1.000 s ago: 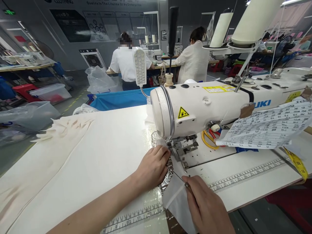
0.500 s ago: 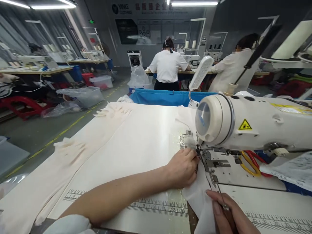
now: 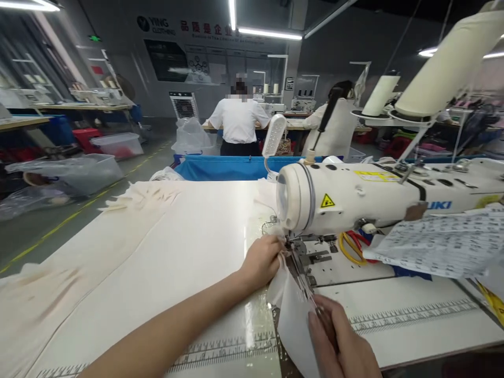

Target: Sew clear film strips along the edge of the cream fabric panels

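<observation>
My left hand [image 3: 262, 262] is closed with bunched fingers on thin white fabric [image 3: 293, 325], just left of the needle area of a white sewing machine [image 3: 338, 197]. The fabric drapes down over the table edge between my hands. Lower right, my right hand [image 3: 346, 346] grips the brown handle of an awl [image 3: 326, 323]. The awl's thin metal shaft points up along the fabric edge toward the presser foot; its tip is hard to make out. Fingertips of my left hand are partly hidden by cloth.
Pale fabric pieces [image 3: 129, 210] lie along the table's left side. Yellow and red handled scissors [image 3: 350, 249] and a printed plastic bag [image 3: 441, 244] are at the right. A blue cloth bin [image 3: 220, 168] stands behind the table; two people sit beyond it.
The view has swung right, so everything sits further left. My right hand has brought the awl shaft in against the fabric edge. My left hand stays on the cloth by the needle.
</observation>
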A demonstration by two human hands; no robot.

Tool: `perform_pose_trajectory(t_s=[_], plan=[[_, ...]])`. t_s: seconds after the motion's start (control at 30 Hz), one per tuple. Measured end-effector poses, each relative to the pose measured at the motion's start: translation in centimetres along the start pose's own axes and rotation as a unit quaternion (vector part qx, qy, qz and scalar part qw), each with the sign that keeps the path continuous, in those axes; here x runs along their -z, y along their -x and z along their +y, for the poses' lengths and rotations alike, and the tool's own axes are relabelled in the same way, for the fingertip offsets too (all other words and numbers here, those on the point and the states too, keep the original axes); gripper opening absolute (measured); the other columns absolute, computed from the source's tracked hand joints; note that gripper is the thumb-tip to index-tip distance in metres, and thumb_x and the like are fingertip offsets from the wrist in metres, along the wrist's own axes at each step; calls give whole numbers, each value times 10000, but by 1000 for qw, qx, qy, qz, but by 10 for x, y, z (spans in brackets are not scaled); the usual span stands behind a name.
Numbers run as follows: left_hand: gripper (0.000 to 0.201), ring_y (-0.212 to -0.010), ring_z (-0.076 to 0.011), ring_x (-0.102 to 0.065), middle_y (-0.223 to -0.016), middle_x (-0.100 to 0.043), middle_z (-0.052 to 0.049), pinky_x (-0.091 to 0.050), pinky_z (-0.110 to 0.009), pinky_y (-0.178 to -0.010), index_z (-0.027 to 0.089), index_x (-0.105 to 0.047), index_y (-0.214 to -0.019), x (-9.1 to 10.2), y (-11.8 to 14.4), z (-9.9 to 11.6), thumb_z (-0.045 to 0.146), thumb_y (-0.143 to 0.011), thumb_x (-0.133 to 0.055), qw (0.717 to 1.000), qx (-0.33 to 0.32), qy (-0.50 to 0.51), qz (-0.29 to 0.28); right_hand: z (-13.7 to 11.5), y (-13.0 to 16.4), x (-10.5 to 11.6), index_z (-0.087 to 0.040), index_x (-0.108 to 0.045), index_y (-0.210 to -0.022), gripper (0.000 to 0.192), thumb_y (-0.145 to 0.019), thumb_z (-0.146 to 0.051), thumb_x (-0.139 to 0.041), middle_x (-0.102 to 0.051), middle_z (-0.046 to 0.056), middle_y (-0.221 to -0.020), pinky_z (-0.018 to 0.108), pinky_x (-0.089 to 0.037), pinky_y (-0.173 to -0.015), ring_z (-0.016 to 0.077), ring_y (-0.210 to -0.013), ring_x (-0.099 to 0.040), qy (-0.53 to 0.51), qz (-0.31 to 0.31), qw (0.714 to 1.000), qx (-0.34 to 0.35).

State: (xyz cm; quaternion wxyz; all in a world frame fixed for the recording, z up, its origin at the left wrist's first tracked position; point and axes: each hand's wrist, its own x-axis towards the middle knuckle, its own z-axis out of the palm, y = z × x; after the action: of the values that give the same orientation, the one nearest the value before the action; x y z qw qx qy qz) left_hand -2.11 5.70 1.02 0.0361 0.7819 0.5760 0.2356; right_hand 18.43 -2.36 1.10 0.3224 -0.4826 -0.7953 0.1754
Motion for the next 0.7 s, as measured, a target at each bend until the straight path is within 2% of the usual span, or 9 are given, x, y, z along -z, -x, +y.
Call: perform_pose_trajectory(t_s=[0.13, 0.23, 0.43, 0.7], plan=[[161, -846, -193, -603, -852, -659, -52, -498, -309, -788, 164, -687, -785, -3, 0, -11, 188, -896, -572, 985, 12, 170, 42, 20, -16, -11, -218, -479, -1150, 230, -1010, -310, -321, -740, 26, -758, 262, -489, -442, 210, -554, -704, 36, 37, 998, 28], [193, -865, -200, -601, -866, -660, -51, -486, -318, -791, 181, -689, -778, -4, -1, -13, 195, -894, -536, 974, 22, 222, 44, 22, -26, -19, -209, -534, -1127, 250, -994, -239, -324, -757, 51, -869, 270, -490, -477, 210, -638, -726, 94, 62, 991, 76], [224, -898, -201, -601, -895, -660, -50, -475, -318, -789, 197, -693, -806, -3, -1, -14, 191, -876, -480, 969, 45, 243, 28, 17, -33, -26, -201, -575, -1093, 269, -964, -185, -339, -753, 26, -845, 260, -448, -465, 171, -594, -705, 115, 71, 988, 74], [238, -889, -202, -593, -911, -659, -56, -469, -320, -778, 202, -688, -804, -5, -3, -17, 231, -878, -464, 970, 50, 238, 18, 16, -35, -25, -193, -571, -1073, 253, -939, -158, -359, -733, 6, -798, 281, -410, -452, 178, -556, -683, 118, 61, 989, 58]])
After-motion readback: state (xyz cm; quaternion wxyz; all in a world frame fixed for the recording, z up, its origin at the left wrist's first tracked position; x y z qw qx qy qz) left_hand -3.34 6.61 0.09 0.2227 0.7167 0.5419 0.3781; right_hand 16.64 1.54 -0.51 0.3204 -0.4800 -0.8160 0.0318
